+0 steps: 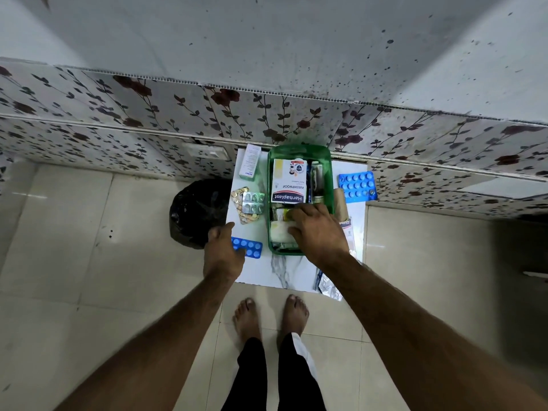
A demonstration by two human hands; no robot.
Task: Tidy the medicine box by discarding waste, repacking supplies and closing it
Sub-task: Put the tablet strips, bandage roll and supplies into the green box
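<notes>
Inside the green box (299, 152), right hand (318, 232) presses white gauze (280, 231).

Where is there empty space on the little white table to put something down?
Bare tabletop shows along the near edge, below the green box, between the left hand and the right forearm. Another strip lies between the box and the silver blister strips. Both sides are crowded.

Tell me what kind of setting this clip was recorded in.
Probably a room in a home, not a clinic. A small marble-look table stands on a beige tiled floor against floral wall panels, the person is barefoot, and a black bin bag sits beside the table.
</notes>
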